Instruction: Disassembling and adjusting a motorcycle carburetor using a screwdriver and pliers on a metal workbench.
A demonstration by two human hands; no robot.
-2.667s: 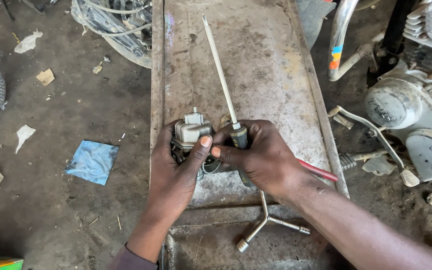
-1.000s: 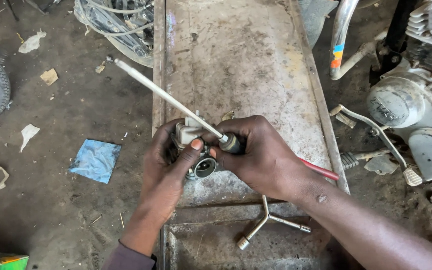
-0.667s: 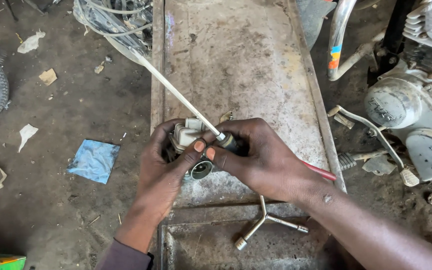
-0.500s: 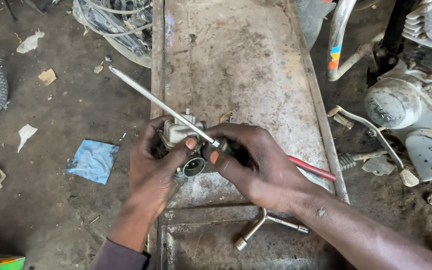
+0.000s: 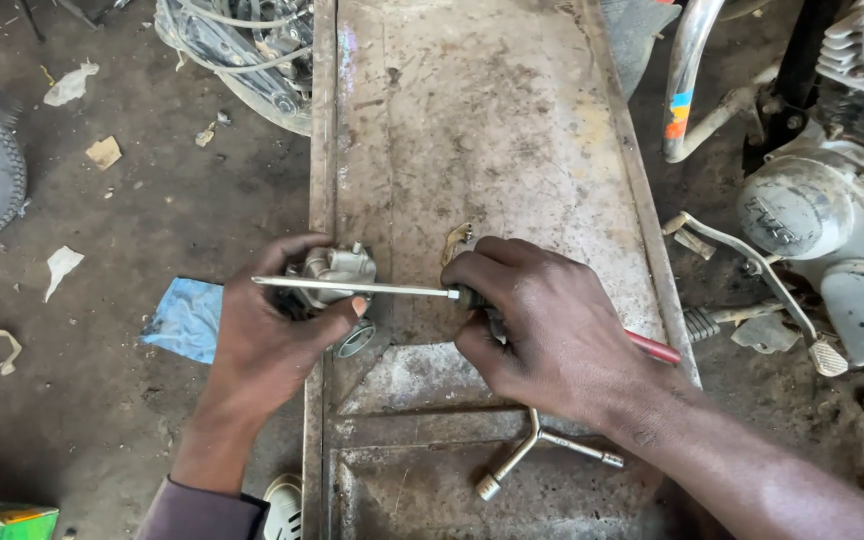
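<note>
Metal: one carburetor (image 5: 337, 268) gripped in the left hand (image 5: 267, 335), one screwdriver (image 5: 372, 289) clenched by the right hand (image 5: 542, 325), one Y-wrench (image 5: 542, 450) on a rusty steel bench (image 5: 472, 130) over a dirt floor (image 5: 152, 220).

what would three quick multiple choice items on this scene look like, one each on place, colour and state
1. Where does the three-arm socket wrench lie?
A. on the metal bench, near the right forearm
B. on the dirt floor
C. on the tyre

2. What colour is the screwdriver handle end?
A. yellow
B. red
C. green

3. How is the small carburetor held?
A. lying free
B. in the left hand
C. in a vise

A: it rests on the bench plate. B: red shows behind the right hand. B: left fingers wrap it.
</note>
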